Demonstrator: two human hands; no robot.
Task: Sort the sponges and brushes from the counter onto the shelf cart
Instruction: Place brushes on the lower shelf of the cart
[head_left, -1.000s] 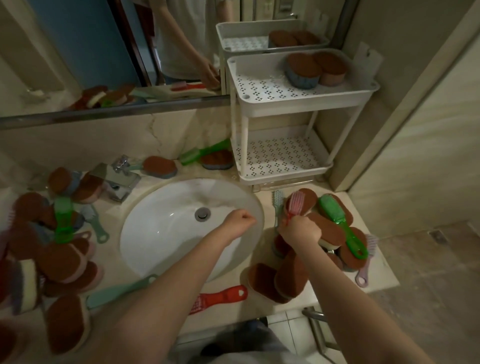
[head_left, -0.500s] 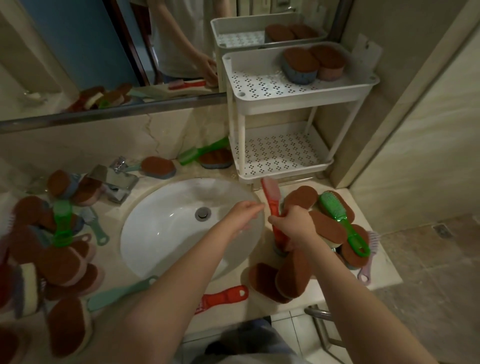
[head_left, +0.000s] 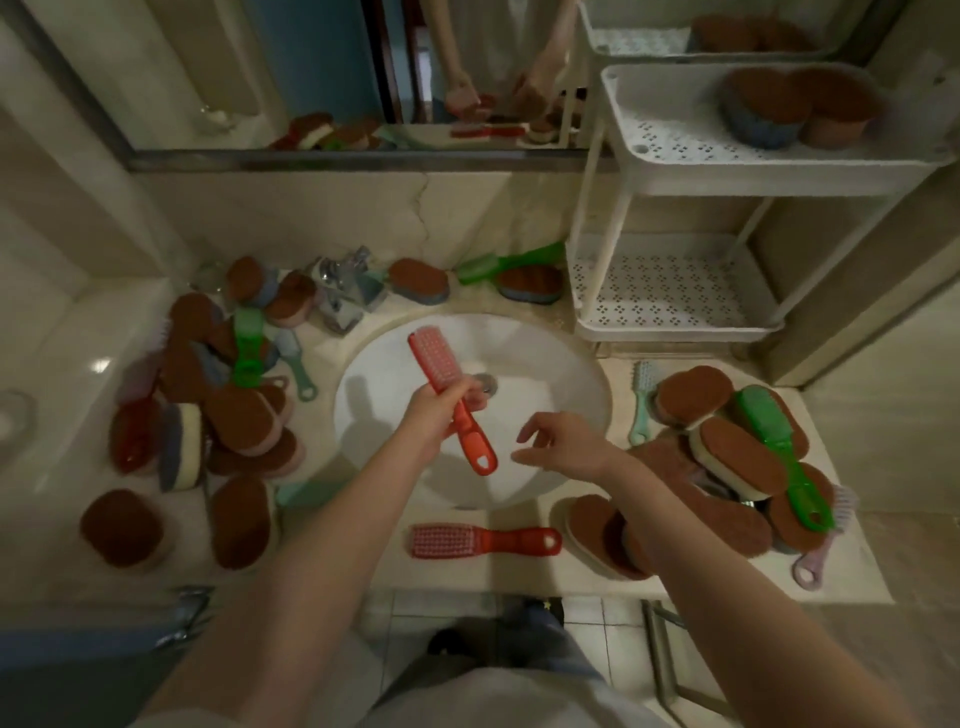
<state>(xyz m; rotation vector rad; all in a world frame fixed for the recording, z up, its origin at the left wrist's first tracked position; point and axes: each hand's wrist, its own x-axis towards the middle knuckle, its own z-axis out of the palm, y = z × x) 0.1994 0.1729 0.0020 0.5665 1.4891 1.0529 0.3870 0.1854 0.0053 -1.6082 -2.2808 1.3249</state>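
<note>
The middle of the red brush (head_left: 451, 402) handle is swallowed by the left hand (head_left: 434, 418), and the drain (head_left: 487, 383) behind it is half covered as well. A teal brush (head_left: 301, 493) at the front edge of the counter (head_left: 493, 571) is mostly buried under the left forearm (head_left: 322, 535), the front sponges (head_left: 589, 525) near the front right corner are partly blocked by the right forearm (head_left: 691, 545), and the purple brush (head_left: 813, 566) is tucked under the heap there. The shelf cart (head_left: 779, 171) is clipped at its top tier by the picture's right edge, and the top sponges (head_left: 763, 104) are smeared badly enough that their count can't be settled.
</note>
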